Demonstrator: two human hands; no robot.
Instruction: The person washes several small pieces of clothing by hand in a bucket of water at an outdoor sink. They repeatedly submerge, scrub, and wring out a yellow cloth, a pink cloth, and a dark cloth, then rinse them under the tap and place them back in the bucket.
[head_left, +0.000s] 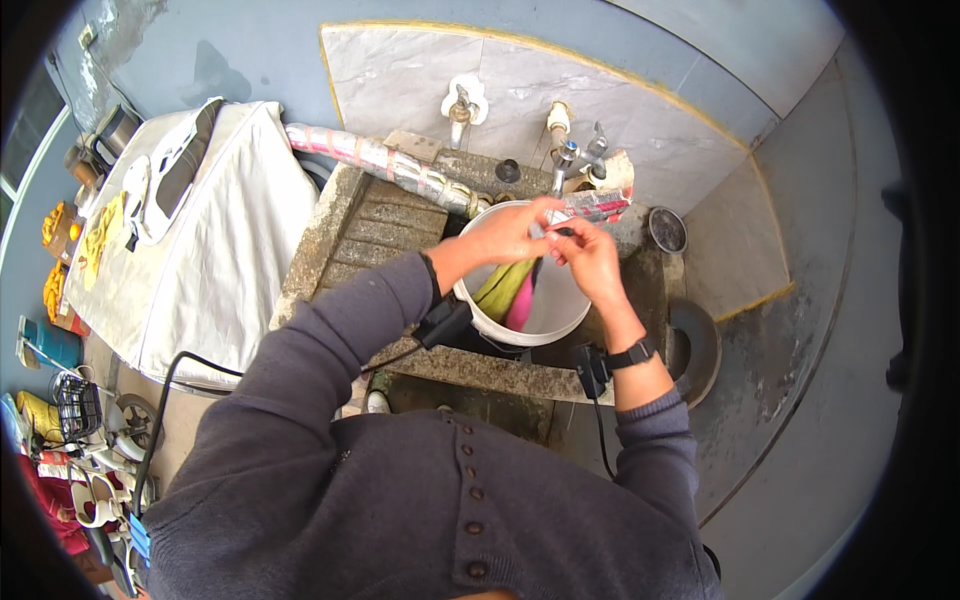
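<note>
Both my hands are raised over a white plastic bucket (477, 315) standing in a stone sink. My left hand (514, 231) and my right hand (589, 251) meet near the bucket's far side, fingertips close together. A small dark piece shows at my right fingertips; a pale, blurred bit lies by my left fingers. Below the hands, a yellow-green cloth (501, 289) and a pink cloth (519, 307) hang or lie inside the bucket. Whether they join the piece at my fingers is hidden. Just beyond the hands is a metal tap (562, 159).
The stone sink (487, 369) has a ridged slab (386, 225) at left. A wrapped pipe (382, 161) crosses its back left corner. Another tap (460, 116) is on the tiled wall. A small round bowl (667, 229) sits at right. Left stands a cloth-covered object (217, 285).
</note>
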